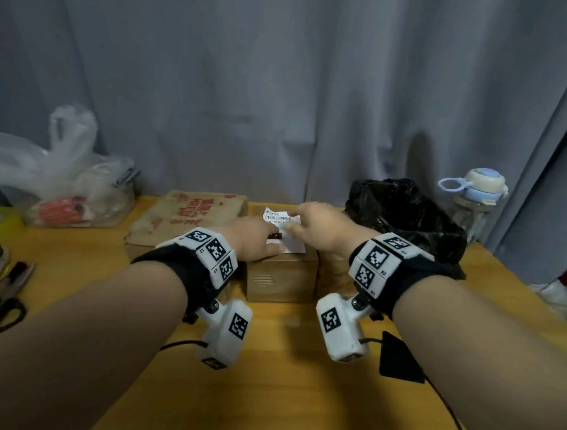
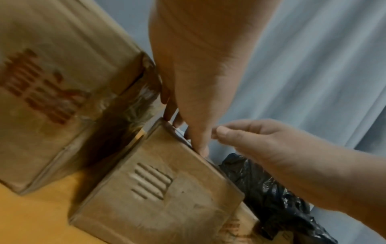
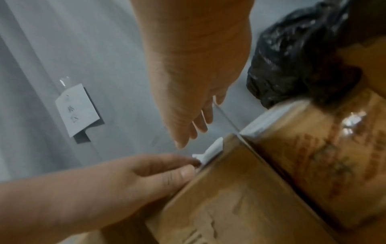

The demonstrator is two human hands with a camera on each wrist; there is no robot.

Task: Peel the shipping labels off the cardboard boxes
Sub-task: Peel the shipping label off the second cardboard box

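Under my fingers (image 1: 275,247) the box (image 1: 280,275) is matt brown cardboard, its label (image 1: 280,216) thin white paper; beside it, a crinkled glossy black plastic bag (image 1: 403,214) on smooth wooden tabletop (image 1: 282,395).

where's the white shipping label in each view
Head: shipping label sits centre frame on top of the small cardboard box, between both hands.
Left wrist: only a thin white sliver shows at the box's top edge, under the left hand.
Right wrist: crumpled white strip at centre, on the box edge.
Shared landmark: black plastic bag.

Black wrist straps (image 1: 174,261) carry white marker-covered camera blocks (image 1: 225,330).
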